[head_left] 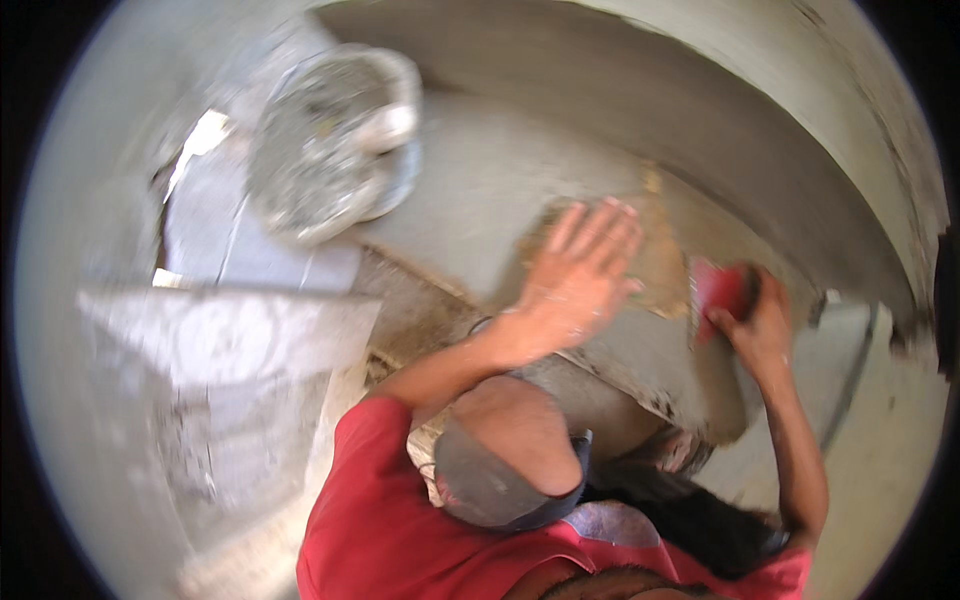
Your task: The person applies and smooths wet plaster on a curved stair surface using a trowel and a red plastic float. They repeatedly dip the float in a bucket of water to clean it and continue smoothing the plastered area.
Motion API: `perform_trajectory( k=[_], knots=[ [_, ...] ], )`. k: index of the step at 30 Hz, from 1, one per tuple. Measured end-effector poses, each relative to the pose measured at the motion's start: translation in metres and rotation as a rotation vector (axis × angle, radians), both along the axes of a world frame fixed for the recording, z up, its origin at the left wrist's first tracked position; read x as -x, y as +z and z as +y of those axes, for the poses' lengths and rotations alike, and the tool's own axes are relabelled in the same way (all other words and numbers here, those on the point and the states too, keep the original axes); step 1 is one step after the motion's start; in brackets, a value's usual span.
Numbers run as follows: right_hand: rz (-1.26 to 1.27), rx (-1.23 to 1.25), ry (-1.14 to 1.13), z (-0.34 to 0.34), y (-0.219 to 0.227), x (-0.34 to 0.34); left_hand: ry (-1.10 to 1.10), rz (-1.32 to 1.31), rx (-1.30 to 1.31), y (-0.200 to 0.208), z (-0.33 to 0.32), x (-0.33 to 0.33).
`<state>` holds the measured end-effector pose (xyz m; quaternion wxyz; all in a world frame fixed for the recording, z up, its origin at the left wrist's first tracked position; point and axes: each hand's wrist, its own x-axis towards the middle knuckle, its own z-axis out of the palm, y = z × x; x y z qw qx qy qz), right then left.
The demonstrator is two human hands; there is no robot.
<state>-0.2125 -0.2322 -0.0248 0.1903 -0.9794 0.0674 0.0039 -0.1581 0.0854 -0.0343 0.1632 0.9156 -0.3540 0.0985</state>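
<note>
Fingers stretched out, my left hand [583,272] is over the grey, cement-coated surface [480,150], beside a damp brown patch [655,250]. Whether its palm touches the surface I cannot tell. To the right, my right hand [762,325] grips a red, flat-edged hand tool [722,292], its lower side near the same surface. Motion blur hides the tool's exact kind. At the far left stands a round tub [405,75] of wet grey cement mix [318,135], with a pale lump on its right side.
A curved, darker plastered wall [640,75] bounds the far side. Pale grey tiles [205,225] lie below the tub, and a white patterned tile [225,335] is nearer on the left. A ledge edge [625,390] runs close to my knee [515,430].
</note>
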Motion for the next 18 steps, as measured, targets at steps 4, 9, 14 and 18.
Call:
perform_trajectory(
  k=[4,9,14,18],
  knots=[
    [0.127,-0.226,-0.166,-0.002,-0.003,-0.013,-0.009,0.098,-0.058,-0.010,0.017,0.013],
    [0.157,-0.192,-0.060,-0.014,-0.012,-0.012,0.093,0.082,0.021,-0.019,0.063,0.029],
    [0.104,-0.170,-0.035,-0.016,-0.017,-0.001,0.421,0.164,-0.052,-0.037,0.130,0.071],
    [0.279,-0.348,-0.169,-0.010,-0.013,-0.015,0.500,0.066,-0.042,-0.064,0.137,0.112]
  ],
)
